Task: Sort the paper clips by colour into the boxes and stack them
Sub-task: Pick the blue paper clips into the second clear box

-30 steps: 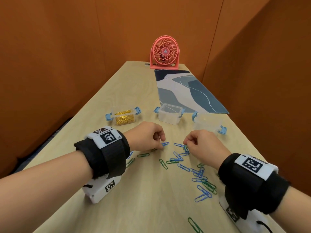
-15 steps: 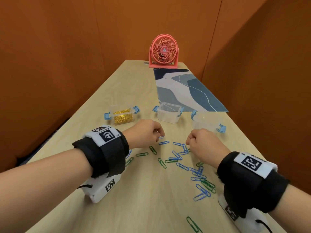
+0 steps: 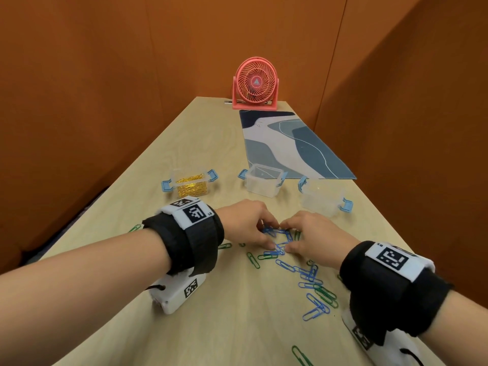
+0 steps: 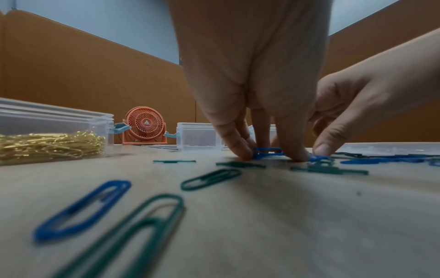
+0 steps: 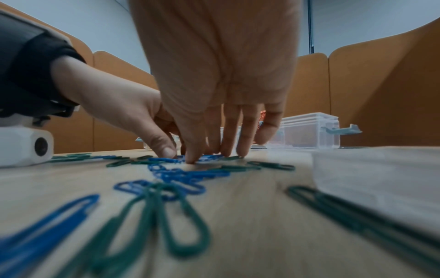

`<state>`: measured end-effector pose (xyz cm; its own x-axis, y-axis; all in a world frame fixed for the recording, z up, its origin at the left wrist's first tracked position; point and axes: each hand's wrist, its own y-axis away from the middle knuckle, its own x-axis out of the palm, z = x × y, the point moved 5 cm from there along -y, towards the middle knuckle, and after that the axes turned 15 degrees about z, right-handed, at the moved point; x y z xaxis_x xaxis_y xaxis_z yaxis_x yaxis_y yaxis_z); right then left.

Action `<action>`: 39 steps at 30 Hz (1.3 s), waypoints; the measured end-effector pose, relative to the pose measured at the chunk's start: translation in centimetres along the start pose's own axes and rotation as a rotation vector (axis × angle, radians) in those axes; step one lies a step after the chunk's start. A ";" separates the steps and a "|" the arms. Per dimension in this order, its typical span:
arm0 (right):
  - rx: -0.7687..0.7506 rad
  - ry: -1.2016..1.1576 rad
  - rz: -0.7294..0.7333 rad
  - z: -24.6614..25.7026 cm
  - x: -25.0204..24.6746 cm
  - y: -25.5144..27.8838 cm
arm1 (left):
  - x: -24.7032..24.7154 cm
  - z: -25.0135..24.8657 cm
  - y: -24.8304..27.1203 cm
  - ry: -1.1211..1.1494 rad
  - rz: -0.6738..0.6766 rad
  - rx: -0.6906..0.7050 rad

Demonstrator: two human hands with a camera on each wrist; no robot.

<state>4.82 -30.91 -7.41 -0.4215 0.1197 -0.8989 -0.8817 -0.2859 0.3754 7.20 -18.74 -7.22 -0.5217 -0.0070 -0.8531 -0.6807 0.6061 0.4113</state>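
Both my left hand (image 3: 244, 223) and right hand (image 3: 310, 235) have fingertips pressed on the blue paper clips (image 3: 277, 240), raking them into one clump just in front of the empty middle box (image 3: 262, 180). Trick: keep the green clips (image 3: 326, 294) out.

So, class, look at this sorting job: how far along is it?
Done: the gold clips sit in the left box. In hand: the left hand and right hand press fingertips onto a cluster of blue clips on the table. Left: blue and green clips remain loose, the middle box and right box look empty, nothing is stacked.
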 end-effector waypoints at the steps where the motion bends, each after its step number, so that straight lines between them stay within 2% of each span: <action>1: -0.012 0.011 0.016 0.2 0.0 0.0 | -0.1 -0.1 0.0 0.008 -0.010 0.007; 8: -0.024 -0.088 -0.015 0.1 -0.3 -0.3 | -0.1 -0.4 0.3 0.155 -0.082 -0.008; 14: -0.062 -0.028 0.028 0.5 0.3 0.1 | 0.4 -0.5 0.6 0.107 -0.090 -0.063; 18: -0.085 -0.100 -0.014 0.6 0.0 0.3 | 0.5 -0.6 1.0 0.041 -0.107 -0.075; 21: -0.120 -0.192 -0.105 0.4 -0.5 0.5 | 0.3 -0.7 1.4 0.068 -0.137 -0.074; 23: -0.158 -0.245 -0.193 0.3 -1.0 0.8 | -0.2 -0.5 1.5 0.182 -0.213 -0.090; 26: -0.273 -0.326 -0.306 0.9 -1.7 1.5 | -0.3 -0.3 1.5 0.547 -0.252 -0.110; 31: -0.433 -0.426 -0.376 2.0 -2.0 2.2 | 0.4 -1.0 1.8 1.382 -0.110 -0.025; 33: -0.458 -0.453 -0.362 2.2 -2.0 2.3 | 0.5 -1.1 1.9 1.577 -0.031 -0.004; 36: -0.461 -0.480 -0.324 2.1 -1.7 2.8 | 0.7 -0.2 1.6 1.570 -0.027 -0.086; 37: -0.429 -0.457 -0.288 1.9 -1.5 2.9 | 0.9 0.2 1.6 1.507 -0.034 -0.144; 39: -0.327 -0.327 -0.127 1.3 -0.6 2.9 | 1.3 1.0 1.8 1.274 -0.029 -0.234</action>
<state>2.24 -30.54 -5.51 -0.4060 0.4511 -0.7948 -0.8396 -0.5275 0.1295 5.83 -16.80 -7.89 -0.5365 -0.8438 -0.0114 -0.7058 0.4412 0.5542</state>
